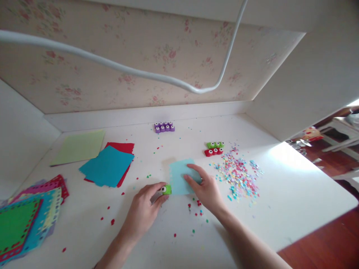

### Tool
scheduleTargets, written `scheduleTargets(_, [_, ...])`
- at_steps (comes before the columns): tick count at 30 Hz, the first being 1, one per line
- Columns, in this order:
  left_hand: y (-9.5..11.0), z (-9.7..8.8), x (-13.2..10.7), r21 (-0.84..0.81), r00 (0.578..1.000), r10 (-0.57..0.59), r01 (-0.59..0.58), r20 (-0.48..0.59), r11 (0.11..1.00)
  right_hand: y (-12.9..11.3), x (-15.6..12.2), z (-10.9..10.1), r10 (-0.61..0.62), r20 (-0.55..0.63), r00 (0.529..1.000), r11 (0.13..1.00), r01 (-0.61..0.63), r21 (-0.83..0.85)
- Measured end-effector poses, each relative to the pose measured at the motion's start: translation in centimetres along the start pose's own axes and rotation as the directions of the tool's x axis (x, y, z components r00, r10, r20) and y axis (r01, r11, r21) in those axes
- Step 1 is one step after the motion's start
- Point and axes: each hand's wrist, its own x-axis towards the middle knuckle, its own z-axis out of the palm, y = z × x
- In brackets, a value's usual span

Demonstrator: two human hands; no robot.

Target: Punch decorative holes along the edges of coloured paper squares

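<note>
Between the thumb and fingers of my left hand (144, 207) is a small green craft punch (167, 189) with a white and black button. The punch sits at the lower left corner of a light blue paper square (179, 173). Small punched marks run along that sheet's left edge. My right hand (206, 188) lies on the right part of the sheet, its fingers spread and resting on the paper. Tiny red and green paper cutouts (199, 203) lie just below the sheet.
Purple punches (164, 127) stand at the back, green punches (215, 145) and red punches (214, 152) to the right. A confetti heap (241, 175) spreads beyond my right hand. Leftward lie blue sheets (108, 166), a pale green sheet (80, 147) and edge-punched sheets (21, 220).
</note>
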Motion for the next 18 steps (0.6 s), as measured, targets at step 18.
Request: scheduleTargets(18, [0.2,0.2,-0.6,0.213,0.979,0.186,-0.2,0.081,0.956,-0.1,-0.3,-1.0,-0.386,0.141,0.912,0.838,0.41,-0.36])
